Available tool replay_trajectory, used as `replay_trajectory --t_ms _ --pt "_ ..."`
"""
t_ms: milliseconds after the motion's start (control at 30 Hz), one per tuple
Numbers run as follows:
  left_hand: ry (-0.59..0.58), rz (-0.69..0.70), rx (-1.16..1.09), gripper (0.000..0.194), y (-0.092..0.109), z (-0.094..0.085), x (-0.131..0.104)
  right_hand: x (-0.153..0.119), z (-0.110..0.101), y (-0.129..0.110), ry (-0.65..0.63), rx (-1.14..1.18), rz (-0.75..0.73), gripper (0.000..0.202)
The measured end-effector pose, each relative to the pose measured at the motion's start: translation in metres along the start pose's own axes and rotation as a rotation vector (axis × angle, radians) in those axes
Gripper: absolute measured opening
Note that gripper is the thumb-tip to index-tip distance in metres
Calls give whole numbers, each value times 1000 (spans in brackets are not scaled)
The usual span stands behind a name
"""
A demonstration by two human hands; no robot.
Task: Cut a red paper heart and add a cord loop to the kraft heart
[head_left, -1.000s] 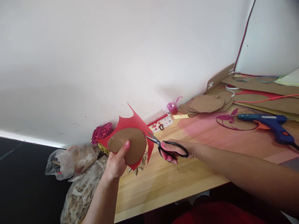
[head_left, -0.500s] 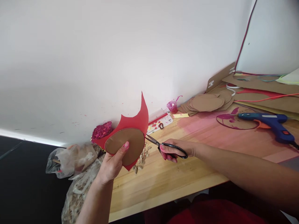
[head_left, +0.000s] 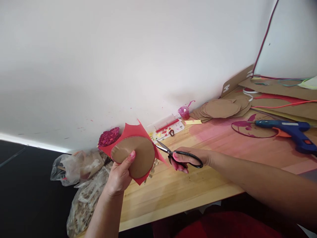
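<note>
My left hand (head_left: 122, 173) pinches a round brown cardboard disc (head_left: 138, 155), thumb on its face. Behind the disc, the red paper (head_left: 131, 130) sticks out in jagged points around the rim. My right hand (head_left: 184, 160) is wrapped around black-handled scissors (head_left: 168, 151), fingers in the loops. The scissor blades are parted, their tips beside the right edge of the disc, close to a slit in the red paper. A narrow red point hangs out to the right below the blades. The underside of the disc is hidden.
On the wooden table (head_left: 173, 198) lie a blue glue gun (head_left: 287, 127), a stack of cardboard ovals (head_left: 220, 108) and a pink-stained cup (head_left: 184, 113). A dark pink flower-like piece (head_left: 109, 136) stands by the wall. Plastic bags (head_left: 86, 198) are at the left.
The tall red point at the top right has been cut from the rim's edge and now swings down to the right. The scissor blades have spread wider.
</note>
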State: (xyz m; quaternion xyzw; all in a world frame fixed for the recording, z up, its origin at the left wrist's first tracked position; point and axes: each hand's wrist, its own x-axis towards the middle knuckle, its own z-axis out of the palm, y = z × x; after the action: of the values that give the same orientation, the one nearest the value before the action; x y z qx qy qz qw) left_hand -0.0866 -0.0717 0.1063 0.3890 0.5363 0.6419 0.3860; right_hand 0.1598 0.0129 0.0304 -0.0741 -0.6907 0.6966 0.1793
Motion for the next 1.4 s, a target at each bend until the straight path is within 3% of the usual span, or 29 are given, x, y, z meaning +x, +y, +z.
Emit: replay_trajectory --t_ms 267,533,900,1167,1400 --pt "-17 20 16 53 4 -7 5 -2 -2 -2 -9 -48 19 72" --pt "-100 39 150 60 16 -8 2 -1 1 -4 10 -167 150 69" --pt "-216 44 334 53 34 -9 -6 1 5 1 47 -116 133 64" --pt "-80 -22 168 53 15 -4 -9 0 3 0 3 -186 21 61" --pt "-36 -154 15 54 -3 -4 -16 0 3 1 2 -169 -35 56"
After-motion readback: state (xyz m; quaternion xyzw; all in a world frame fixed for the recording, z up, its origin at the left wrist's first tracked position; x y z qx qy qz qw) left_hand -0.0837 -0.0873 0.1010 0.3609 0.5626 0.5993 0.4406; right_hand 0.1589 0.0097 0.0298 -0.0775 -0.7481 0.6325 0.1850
